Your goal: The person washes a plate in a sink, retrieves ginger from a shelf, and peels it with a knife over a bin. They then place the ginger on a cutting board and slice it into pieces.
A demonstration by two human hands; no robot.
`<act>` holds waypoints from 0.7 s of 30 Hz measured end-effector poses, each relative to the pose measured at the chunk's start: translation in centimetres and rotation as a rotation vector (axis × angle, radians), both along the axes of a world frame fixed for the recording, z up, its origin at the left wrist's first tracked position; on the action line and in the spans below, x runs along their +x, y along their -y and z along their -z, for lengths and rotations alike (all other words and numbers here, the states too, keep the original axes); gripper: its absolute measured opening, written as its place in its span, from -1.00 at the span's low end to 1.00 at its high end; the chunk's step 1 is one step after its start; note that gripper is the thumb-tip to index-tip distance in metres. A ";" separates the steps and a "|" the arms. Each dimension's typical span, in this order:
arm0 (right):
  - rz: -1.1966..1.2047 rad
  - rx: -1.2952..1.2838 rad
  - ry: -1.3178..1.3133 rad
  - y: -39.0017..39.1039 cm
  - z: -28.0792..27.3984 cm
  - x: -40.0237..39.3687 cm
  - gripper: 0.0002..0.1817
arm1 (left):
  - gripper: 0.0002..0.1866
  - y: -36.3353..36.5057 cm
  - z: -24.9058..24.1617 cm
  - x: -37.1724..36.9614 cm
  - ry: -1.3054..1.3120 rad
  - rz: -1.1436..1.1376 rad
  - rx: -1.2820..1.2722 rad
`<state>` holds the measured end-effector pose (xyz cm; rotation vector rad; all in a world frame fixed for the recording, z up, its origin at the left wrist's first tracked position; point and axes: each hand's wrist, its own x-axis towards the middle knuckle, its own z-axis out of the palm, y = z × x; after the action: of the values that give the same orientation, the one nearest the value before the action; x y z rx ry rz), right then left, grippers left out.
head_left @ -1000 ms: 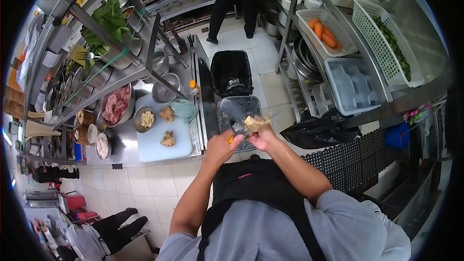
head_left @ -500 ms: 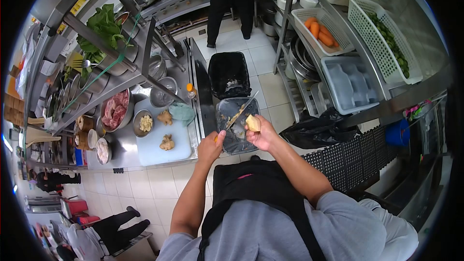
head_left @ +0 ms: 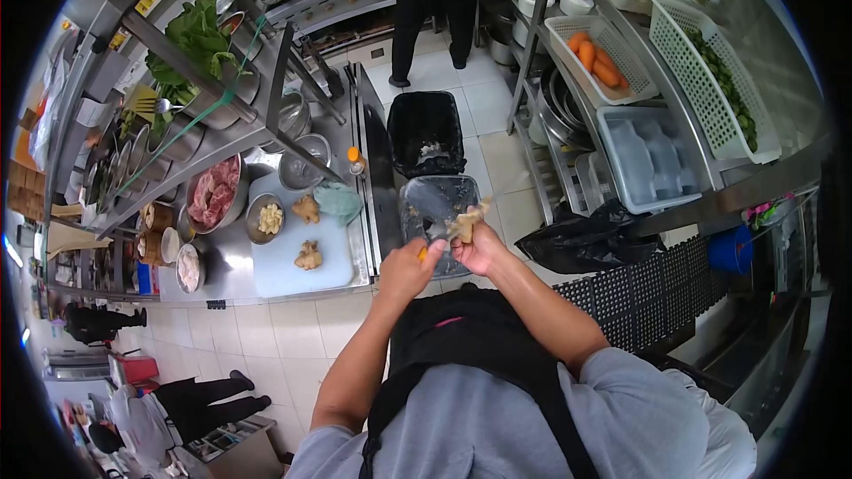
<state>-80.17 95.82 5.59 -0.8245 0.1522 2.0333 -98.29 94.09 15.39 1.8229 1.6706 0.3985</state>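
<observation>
My left hand (head_left: 406,271) is closed around the yellow handle of a knife (head_left: 422,253); its blade is smeared by motion. A partly peeled piece of ginger (head_left: 462,227) sits in my right hand (head_left: 480,250), with the blade close to it; contact cannot be made out. Both hands are over a clear plastic tub (head_left: 412,204) that has scraps in it. To the left, two knobs of unpeeled ginger (head_left: 308,255) lie on a white cutting board (head_left: 306,280), beside a metal bowl (head_left: 253,229) of pale peeled pieces and a green cloth (head_left: 338,202).
A black-lined bin (head_left: 425,124) stands beyond the tub. Left, the steel counter holds a bowl of raw meat (head_left: 213,197) under a shelf. Right, a rack carries a basket of carrots (head_left: 596,60). A person (head_left: 434,0) stands ahead; another (head_left: 191,408) is at lower left.
The knife has swung from pointing up over the tub to the ginger, its blade now blurred. My left hand has moved slightly right, nearer my right hand. The view has shifted slightly.
</observation>
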 end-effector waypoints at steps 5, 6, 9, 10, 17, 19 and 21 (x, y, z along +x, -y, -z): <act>0.141 -0.083 -0.031 -0.4 -0.2 -1.5 -0.65 | -0.41 0.9 0.1 1.4 -0.160 0.174 0.142; 0.141 -0.083 -0.031 -0.3 0.2 -1.5 -0.65 | -0.40 0.9 0.2 1.5 -0.180 0.191 0.170; 0.107 -0.094 -0.017 -0.2 0.2 -1.8 -0.63 | -0.38 1.0 0.3 1.7 -0.201 0.194 0.207; 0.120 -0.135 0.018 -0.2 0.0 -1.9 -0.62 | -0.38 1.0 0.4 1.7 -0.201 0.195 0.207; 0.033 0.104 -0.243 0.5 -0.4 -0.2 -0.61 | -0.40 0.1 2.0 0.1 -0.213 0.166 0.219; 0.047 0.060 -0.096 0.5 -1.7 -0.2 -0.60 | -0.41 -0.4 2.5 -0.7 -0.210 0.114 0.183; 0.002 0.095 0.108 0.4 -4.4 -0.1 -0.57 | -0.42 -1.0 2.8 -1.6 -0.211 0.070 0.153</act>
<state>-80.29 95.40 9.96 -0.8713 -0.0042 1.9725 -99.92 95.11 12.55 2.0922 1.7505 0.3201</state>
